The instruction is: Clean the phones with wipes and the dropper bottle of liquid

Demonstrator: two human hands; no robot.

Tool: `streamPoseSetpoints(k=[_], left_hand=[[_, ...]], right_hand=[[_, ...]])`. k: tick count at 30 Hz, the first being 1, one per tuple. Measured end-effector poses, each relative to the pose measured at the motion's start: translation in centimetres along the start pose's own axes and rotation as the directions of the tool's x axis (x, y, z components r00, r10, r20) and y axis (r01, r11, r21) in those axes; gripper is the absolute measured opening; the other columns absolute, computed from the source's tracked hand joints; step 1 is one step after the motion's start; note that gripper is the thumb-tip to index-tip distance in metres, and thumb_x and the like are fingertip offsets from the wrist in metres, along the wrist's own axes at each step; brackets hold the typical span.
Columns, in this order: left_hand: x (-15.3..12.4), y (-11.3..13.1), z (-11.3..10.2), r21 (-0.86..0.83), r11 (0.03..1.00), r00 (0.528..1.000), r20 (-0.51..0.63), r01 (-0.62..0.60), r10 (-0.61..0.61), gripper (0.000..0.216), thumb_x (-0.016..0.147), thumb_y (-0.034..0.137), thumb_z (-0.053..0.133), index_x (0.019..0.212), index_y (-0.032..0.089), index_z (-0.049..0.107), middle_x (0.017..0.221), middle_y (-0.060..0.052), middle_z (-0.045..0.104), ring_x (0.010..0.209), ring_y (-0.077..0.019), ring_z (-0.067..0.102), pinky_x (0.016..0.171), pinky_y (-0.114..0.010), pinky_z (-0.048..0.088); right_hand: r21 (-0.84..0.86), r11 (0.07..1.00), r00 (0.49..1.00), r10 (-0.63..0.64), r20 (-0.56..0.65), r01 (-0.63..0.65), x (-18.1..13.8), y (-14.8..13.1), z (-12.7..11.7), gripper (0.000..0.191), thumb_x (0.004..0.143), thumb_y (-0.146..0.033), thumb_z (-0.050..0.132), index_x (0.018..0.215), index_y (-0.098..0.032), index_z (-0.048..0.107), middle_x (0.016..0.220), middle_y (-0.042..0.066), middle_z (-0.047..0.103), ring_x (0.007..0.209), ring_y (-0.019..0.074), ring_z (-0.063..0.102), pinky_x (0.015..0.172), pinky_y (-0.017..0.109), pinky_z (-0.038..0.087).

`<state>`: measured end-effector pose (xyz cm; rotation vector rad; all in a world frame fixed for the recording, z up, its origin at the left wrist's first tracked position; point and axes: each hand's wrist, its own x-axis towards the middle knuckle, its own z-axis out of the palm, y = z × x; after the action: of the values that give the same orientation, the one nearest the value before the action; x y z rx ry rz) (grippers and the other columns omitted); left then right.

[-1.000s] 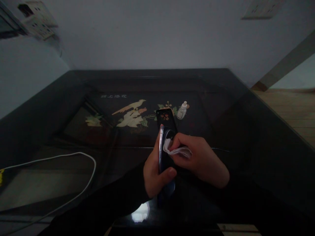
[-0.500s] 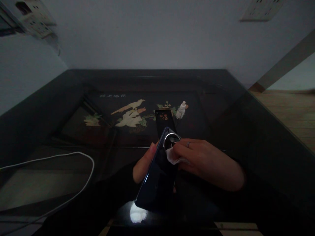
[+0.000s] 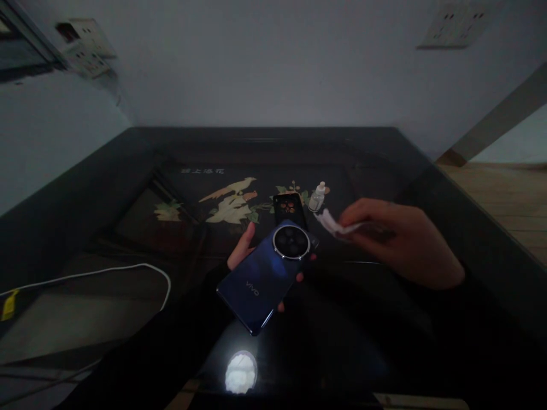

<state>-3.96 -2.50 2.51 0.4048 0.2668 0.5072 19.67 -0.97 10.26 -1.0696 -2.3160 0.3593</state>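
Observation:
My left hand [image 3: 241, 255] holds a dark blue phone [image 3: 265, 274] from underneath, its back facing up with the round camera ring showing. Only the fingertips show around the phone's edges. My right hand [image 3: 401, 238] is off to the right of the phone, pinching a small white folded wipe [image 3: 335, 224] between thumb and fingers. The wipe is apart from the phone. A black phone case [image 3: 289, 208] lies on the table just beyond the phone. Beside the case stands a small clear dropper bottle [image 3: 317, 196].
The dark glossy table [image 3: 128, 228] has an inlaid bird and flower picture [image 3: 228, 200]. A white cable [image 3: 106, 272] loops across its left part. A lamp's bright reflection [image 3: 241, 371] shows near the front edge. Wall sockets [image 3: 83, 48] sit upper left; wooden floor [image 3: 508, 199] lies at right.
My right hand has lifted the wipe off the phone's camera ring and moved right. My left hand has turned the phone from edge-on to flat, back side up.

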Motion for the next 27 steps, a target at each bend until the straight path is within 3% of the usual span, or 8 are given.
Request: streamPoseSetpoints(k=[3,9,14,17,20,23,27], left_hand=[[0.2,-0.1,0.3,-0.015,0.997,0.997,-0.034,-0.070,0.069,0.086,0.070,0.077,0.022,0.127,0.015,0.043,0.123,-0.017,0.050,0.088,-0.0233,0.059,0.054,-0.037,0.054],[0.2,-0.3,0.5,0.007,0.993,0.993,-0.026,-0.119,0.119,0.083,0.072,0.074,0.023,0.128,0.014,0.040,0.111,-0.017,0.056,0.087,-0.0239,0.059,0.055,-0.039,0.054],[0.3,-0.3,0.5,0.031,0.995,0.995,0.021,-0.096,0.095,0.084,0.071,0.072,0.032,0.131,0.014,0.034,0.094,-0.015,0.061,0.079,-0.0231,0.061,0.056,-0.039,0.054],[0.3,-0.3,0.5,-0.026,0.995,0.995,0.034,-0.097,0.097,0.082,0.071,0.072,0.034,0.130,0.014,0.037,0.104,-0.017,0.058,0.083,-0.0237,0.060,0.053,-0.038,0.054],[0.2,-0.4,0.3,-0.104,0.991,0.995,0.043,-0.089,0.094,0.081,0.072,0.073,0.029,0.129,0.016,0.039,0.121,-0.019,0.050,0.091,-0.0256,0.058,0.054,-0.040,0.055],[0.1,-0.4,-0.1,-0.158,0.985,0.995,0.063,-0.068,0.079,0.082,0.073,0.074,0.023,0.129,0.017,0.038,0.122,-0.019,0.049,0.093,-0.0278,0.058,0.056,-0.043,0.055],[0.0,-0.3,-0.2,-0.204,0.977,0.992,0.096,-0.065,0.086,0.086,0.073,0.075,0.019,0.133,0.016,0.033,0.122,-0.020,0.049,0.093,-0.0285,0.058,0.056,-0.043,0.055]], right_hand=[[0.069,0.976,0.971,0.215,-0.103,-0.209,0.6,1.5,0.2,0.009,0.075,-0.030,0.062,0.076,-0.022,0.061,0.073,0.000,0.065,0.063,0.0146,0.059,0.055,0.023,0.043],[0.123,0.943,0.947,0.317,-0.048,-0.310,1.2,2.8,2.2,0.016,0.078,-0.029,0.060,0.086,-0.018,0.067,0.078,0.001,0.069,0.064,0.0148,0.062,0.054,0.023,0.044],[0.085,0.961,0.948,0.274,-0.159,-0.264,0.9,2.2,3.1,0.017,0.081,-0.024,0.056,0.089,-0.017,0.069,0.085,0.003,0.071,0.073,0.0180,0.066,0.062,0.027,0.049],[0.092,0.972,0.951,0.230,-0.205,-0.216,0.6,1.4,3.6,0.019,0.083,-0.020,0.054,0.096,-0.017,0.068,0.090,0.003,0.071,0.078,0.0184,0.067,0.067,0.028,0.051],[0.127,0.988,0.982,0.105,-0.155,-0.086,0.3,0.6,4.2,0.025,0.084,-0.016,0.050,0.104,-0.019,0.064,0.104,0.003,0.067,0.089,0.0171,0.065,0.075,0.029,0.051],[0.197,0.979,0.994,-0.030,-0.108,0.051,0.2,0.1,4.5,0.027,0.083,-0.012,0.051,0.106,-0.020,0.062,0.114,0.003,0.063,0.103,0.0160,0.059,0.088,0.031,0.047],[0.229,0.972,0.995,-0.025,-0.092,0.045,0.3,0.2,4.6,0.026,0.080,-0.012,0.055,0.103,-0.020,0.063,0.105,0.003,0.067,0.097,0.0155,0.061,0.084,0.030,0.049]])
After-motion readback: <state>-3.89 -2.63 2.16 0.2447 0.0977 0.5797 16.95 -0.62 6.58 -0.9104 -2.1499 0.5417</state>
